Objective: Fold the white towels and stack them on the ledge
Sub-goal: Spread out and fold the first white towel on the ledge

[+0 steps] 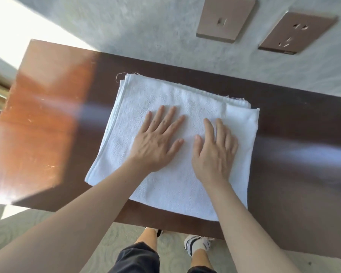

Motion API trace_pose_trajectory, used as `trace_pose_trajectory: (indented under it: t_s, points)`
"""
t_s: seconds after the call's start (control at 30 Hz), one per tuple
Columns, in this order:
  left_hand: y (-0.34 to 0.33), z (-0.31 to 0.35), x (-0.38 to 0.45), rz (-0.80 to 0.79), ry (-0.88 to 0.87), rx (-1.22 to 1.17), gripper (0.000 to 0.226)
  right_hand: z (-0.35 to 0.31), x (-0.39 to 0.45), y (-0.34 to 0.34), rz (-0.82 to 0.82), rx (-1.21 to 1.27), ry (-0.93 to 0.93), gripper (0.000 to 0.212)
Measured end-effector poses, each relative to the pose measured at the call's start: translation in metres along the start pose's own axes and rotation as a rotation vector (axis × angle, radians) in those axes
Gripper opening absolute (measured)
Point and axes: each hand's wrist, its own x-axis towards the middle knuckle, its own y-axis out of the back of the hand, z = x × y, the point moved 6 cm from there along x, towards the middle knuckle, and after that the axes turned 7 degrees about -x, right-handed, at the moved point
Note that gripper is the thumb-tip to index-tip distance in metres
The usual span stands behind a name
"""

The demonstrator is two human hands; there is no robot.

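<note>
1. Your left hand [156, 142] lies flat on the folded white towel [171, 184], fingers straight and spread, grip wide open and holding nothing.
2. Your right hand [215, 152] presses down just beside it, fingers straight, grasping nothing either.
3. The towel sits squarely on the dark wooden ledge [293, 164], below two wall sockets [296, 33].

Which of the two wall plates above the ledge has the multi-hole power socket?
The right-hand wall plate, nearest the frame's right edge. It shows several angled slots, while the left plate has only one small slot at its centre.
</note>
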Motion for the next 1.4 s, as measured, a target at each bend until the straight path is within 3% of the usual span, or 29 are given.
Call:
trace_pose_trajectory:
  t_s: [0.2,0.37,0.47,0.53,0.6,0.7,0.93,1.07,1.23,1.4]
  points:
    - [-0.001,-0.003,0.034,-0.009,-0.109,0.079,0.068,0.006,0.026,-0.019,-0.1,-0.036,-0.004,0.062]
    - [0.027,-0.074,0.054,0.035,0.182,0.023,0.07,0.007,0.028,-0.018,-0.107,-0.06,-0.019,0.064]
    - [0.036,-0.082,0.058,0.047,0.261,0.023,0.071,0.005,0.027,-0.017,-0.109,-0.064,-0.011,0.065]
    - [0.033,-0.055,0.051,0.068,0.235,0.027,0.072,0.005,0.028,-0.016,-0.109,-0.048,-0.012,0.065]
    - [0.019,-0.013,0.031,0.066,0.102,-0.001,0.069,0.006,0.029,-0.014,-0.096,-0.024,-0.006,0.063]
    - [-0.014,0.022,-0.016,-0.014,-0.016,0.017,0.068,0.01,0.033,-0.016,-0.098,-0.013,0.026,0.062]
    - [-0.006,-0.028,-0.059,0.044,0.082,0.076,0.068,0.015,0.041,-0.014,-0.15,0.022,0.107,0.058]
    - [-0.005,-0.033,-0.073,0.087,0.188,0.063,0.069,0.008,0.018,-0.005,-0.111,0.06,0.016,0.062]
    - [-0.013,-0.018,-0.07,0.084,0.072,0.047,0.067,-0.02,-0.057,-0.014,-0.083,-0.013,0.151,0.063]
    - [-0.007,-0.034,-0.073,0.059,0.098,0.059,0.065,0.032,-0.057,-0.012,-0.114,-0.045,0.067,0.061]
